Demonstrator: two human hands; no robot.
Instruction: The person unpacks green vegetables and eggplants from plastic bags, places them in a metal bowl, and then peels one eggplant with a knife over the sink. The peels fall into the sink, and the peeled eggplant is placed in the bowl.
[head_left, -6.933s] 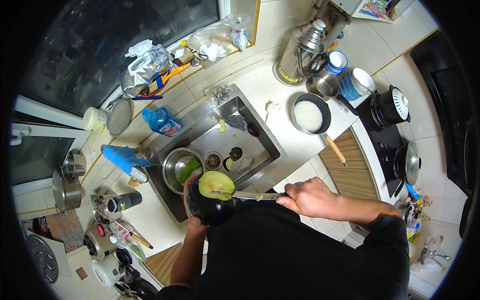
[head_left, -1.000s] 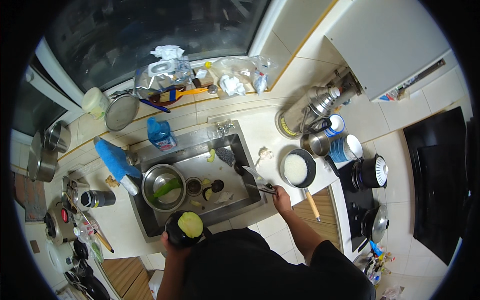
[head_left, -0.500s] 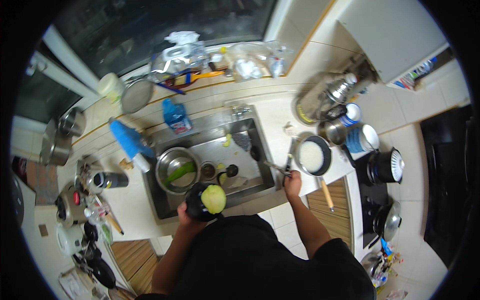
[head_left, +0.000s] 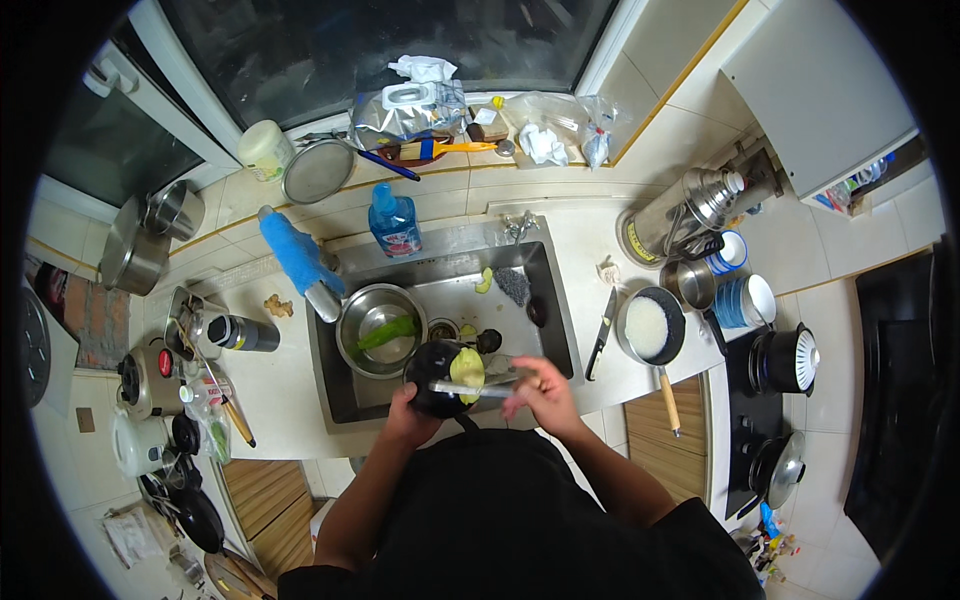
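Observation:
Over the sink's front edge my left hand is closed around a large, round, black-skinned eggplant whose pale green flesh shows on one side. A slim silver peeler lies across it, held at its right end by my right hand; some of those fingers stick out and are slightly blurred. Beyond the eggplant, a steel bowl in the sink holds a green pepper. Dark and pale scraps lie near the drain.
Right of the sink are a knife, a pan of rice with its handle past the counter edge, and a steel thermos. A blue bottle and a blue-wrapped faucet stand behind the sink. A flask is at left.
My right hand has come left from beside the knife, bringing the peeler onto the eggplant. The eggplant is turned, its pale face now pointing more to the right. The view has shifted.

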